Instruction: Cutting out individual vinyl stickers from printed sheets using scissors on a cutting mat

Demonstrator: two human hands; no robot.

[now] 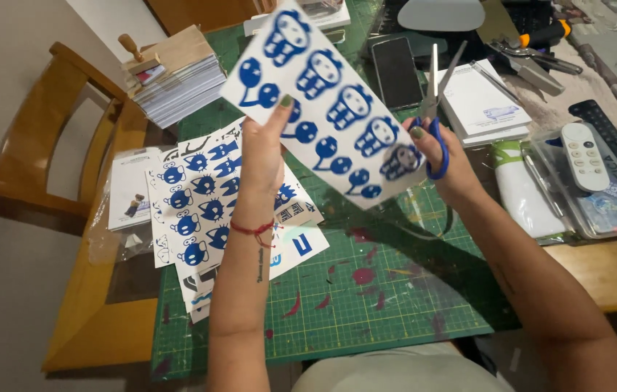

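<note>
1. Far left of the green cutting mat, a wooden chair stands at the table's edge, and just off the mat's top left corner sits a stack of white cards with a wooden stamp on top.
2. On the mat's left side, more blue-figure sheets lie fanned out flat.
3. Above that, we have our left hand closed in a pinch, thumb on the face of the sticker sheet, holding it up in the air over the mat, tilted.
4. Here is the trick, we reckon: keep that pinch close to the line being cut so the sheet stays taut and does not flop.
5. Right of the sheet's lower corner, our right hand grips the blue-handled scissors, fingers through the loops, blades parted and pointing up, just beside the sheet's edge.
6. Best, we judge, to feed the sheet deep into the blades and steer between figures.
7. Beyond the mat's right edge lies a white remote.
</note>
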